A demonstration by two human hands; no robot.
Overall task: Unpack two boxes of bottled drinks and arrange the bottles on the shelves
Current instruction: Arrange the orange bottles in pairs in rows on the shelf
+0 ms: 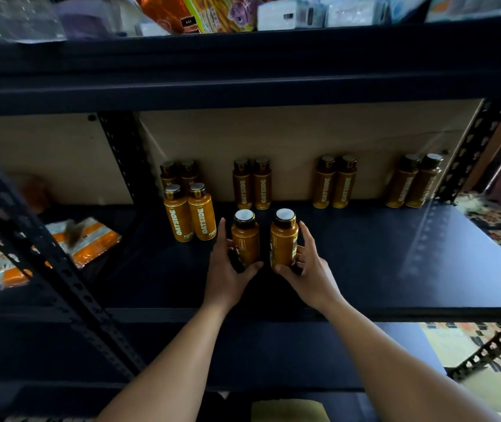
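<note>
While both are upright at mid shelf (365,254), left hand (228,278) grips left bottle (245,240) & right hand (311,274) grips right bottle (283,242), in front of 10 back bottles (262,190) at shelf's rear.

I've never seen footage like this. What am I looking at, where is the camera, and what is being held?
No machine here: a person wears one wide-angle camera on the head, looking forward and down, so the bare arms are their own. The left hand grips one orange bottle, the right hand a second bottle, both upright over the dark shelf. Behind stand matching bottles: a cluster of four, then a first pair, a middle pair and a far pair. Snack packets lie on the shelf above.
</note>
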